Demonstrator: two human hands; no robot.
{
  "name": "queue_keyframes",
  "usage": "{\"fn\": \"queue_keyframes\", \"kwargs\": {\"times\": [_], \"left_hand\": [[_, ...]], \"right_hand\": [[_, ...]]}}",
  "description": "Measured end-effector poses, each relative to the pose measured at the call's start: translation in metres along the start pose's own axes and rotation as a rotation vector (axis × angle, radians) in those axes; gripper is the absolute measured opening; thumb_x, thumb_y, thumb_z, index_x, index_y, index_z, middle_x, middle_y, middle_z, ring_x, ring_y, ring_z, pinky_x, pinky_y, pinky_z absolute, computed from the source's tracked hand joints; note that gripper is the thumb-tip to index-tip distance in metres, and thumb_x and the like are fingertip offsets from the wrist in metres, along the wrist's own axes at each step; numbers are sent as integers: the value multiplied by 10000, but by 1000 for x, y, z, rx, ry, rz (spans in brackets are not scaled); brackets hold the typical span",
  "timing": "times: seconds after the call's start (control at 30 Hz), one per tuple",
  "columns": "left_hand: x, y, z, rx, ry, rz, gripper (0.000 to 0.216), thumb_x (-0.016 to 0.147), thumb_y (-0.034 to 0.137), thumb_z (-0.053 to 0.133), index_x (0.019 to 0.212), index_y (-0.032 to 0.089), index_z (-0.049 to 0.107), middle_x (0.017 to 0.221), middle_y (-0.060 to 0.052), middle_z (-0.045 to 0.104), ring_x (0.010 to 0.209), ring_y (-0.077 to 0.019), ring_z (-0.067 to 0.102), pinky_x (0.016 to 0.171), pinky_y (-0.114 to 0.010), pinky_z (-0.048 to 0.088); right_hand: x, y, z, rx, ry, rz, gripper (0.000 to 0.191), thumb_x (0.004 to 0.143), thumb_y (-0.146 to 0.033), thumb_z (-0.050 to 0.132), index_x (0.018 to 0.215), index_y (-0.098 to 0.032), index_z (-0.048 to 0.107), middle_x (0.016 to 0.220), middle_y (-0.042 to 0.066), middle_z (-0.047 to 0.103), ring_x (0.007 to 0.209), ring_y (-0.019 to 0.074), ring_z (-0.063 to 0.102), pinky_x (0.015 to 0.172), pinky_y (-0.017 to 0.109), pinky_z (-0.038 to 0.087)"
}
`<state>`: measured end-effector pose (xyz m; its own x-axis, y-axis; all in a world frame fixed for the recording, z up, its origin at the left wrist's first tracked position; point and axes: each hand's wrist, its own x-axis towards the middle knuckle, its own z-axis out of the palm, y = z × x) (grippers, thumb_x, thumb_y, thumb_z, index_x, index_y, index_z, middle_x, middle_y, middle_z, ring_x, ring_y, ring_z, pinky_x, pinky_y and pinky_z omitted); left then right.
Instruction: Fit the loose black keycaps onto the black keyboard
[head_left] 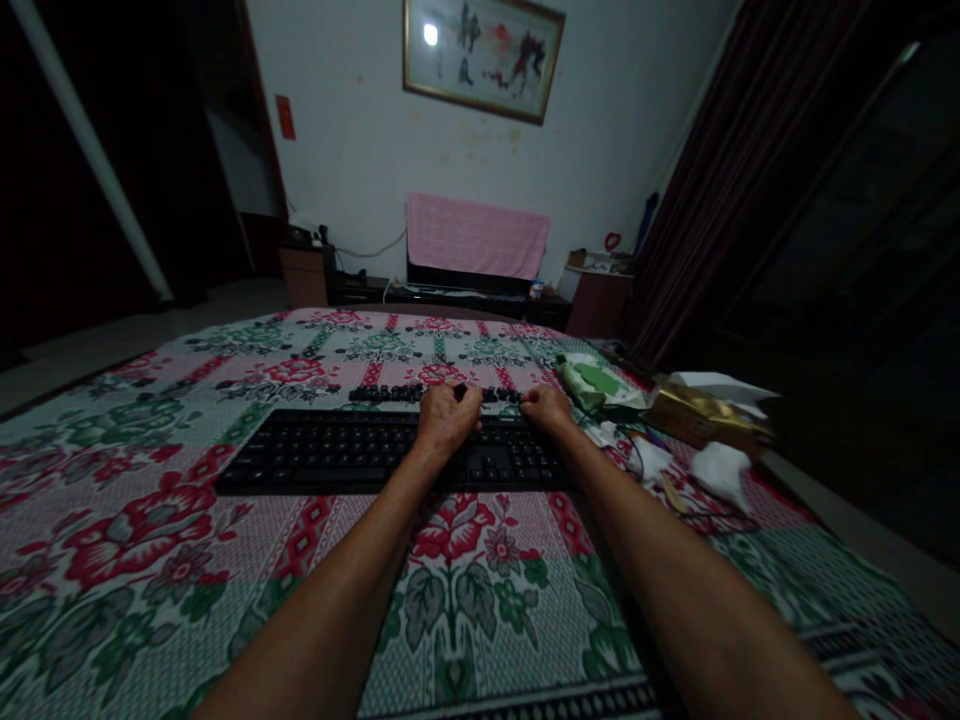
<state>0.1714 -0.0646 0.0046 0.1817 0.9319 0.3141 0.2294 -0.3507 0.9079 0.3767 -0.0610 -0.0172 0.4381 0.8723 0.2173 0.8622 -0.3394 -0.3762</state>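
A black keyboard (pixel 322 450) lies across the flowered cloth in front of me. Just beyond its far edge runs a row of loose black keycaps (pixel 386 393). My left hand (pixel 448 418) is closed above the keyboard's far edge, with a small black keycap (pixel 460 391) showing between thumb and forefinger. To the right, my right hand (pixel 549 409) is pinched at the end of the keycap row, over the keyboard's far right corner. Its fingertips hide whatever may be between them. Both forearms cover parts of the keyboard's near side.
On the right lie a green and white wipes packet (pixel 598 382), a gold tissue box (pixel 694 408), crumpled white tissues (pixel 720 472) and some thin cords. The patterned tablecloth (pixel 315 620) covers the table. Beyond stands a low cabinet with a pink cloth (pixel 478 235) over a screen.
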Motion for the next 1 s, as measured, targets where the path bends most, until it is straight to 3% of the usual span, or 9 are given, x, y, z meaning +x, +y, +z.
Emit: {"fn": "queue_keyframes", "kwargs": {"times": [0.2,0.33,0.4,0.53,0.63,0.73,0.87,1.0], "left_hand": [[1,-5,-2,138,-56,12,260,756,346,473,601,180,600,478,-23,611,509,-159,613,528,-220,445],[-2,-1,-2,164,-156,-2,250,755,337,485,597,179,597,461,-18,598,476,-154,597,485,-213,418],[-5,2,-2,162,-191,4,252,759,340,489,597,177,592,464,-17,596,465,-150,590,472,-210,408],[-9,8,-2,207,-250,57,286,793,376,470,676,172,632,497,-21,613,482,-155,596,496,-217,424],[-12,15,-5,380,-293,137,255,793,319,483,771,156,678,557,-49,647,582,-185,634,583,-240,459],[-13,21,-7,523,-299,185,241,775,227,484,845,142,700,631,-77,678,699,-209,658,670,-252,471],[-13,16,-5,536,-315,227,301,800,220,430,845,119,710,661,-105,686,725,-227,663,715,-278,480],[-13,10,-2,498,-311,179,291,740,171,481,924,125,702,734,-92,705,754,-221,665,736,-270,486]], "right_hand": [[-3,-3,-7,19,87,-58,221,753,-220,533,869,-185,718,870,56,710,848,185,633,770,245,440],[-18,-17,-22,293,122,-155,220,763,-205,511,867,-166,701,866,42,702,829,165,626,773,256,455],[-31,-26,-31,515,53,-179,218,752,-225,532,890,-162,688,883,32,696,806,149,619,716,243,471],[-63,-46,-45,819,-250,-244,347,712,-302,612,1040,-192,650,999,26,677,818,139,612,577,195,459],[-79,-59,-50,827,-288,-300,333,734,-345,609,1028,-199,659,972,16,686,821,135,617,626,206,473],[-84,-68,-49,764,-173,-407,236,748,-327,605,920,-189,690,907,8,698,833,138,622,738,239,479],[-85,-70,-43,664,-22,-448,172,774,-281,578,860,-199,702,895,10,702,848,139,625,793,246,464],[-85,-63,-39,632,-33,-437,212,748,-273,607,928,-196,689,935,19,696,823,137,624,763,242,473]]}}
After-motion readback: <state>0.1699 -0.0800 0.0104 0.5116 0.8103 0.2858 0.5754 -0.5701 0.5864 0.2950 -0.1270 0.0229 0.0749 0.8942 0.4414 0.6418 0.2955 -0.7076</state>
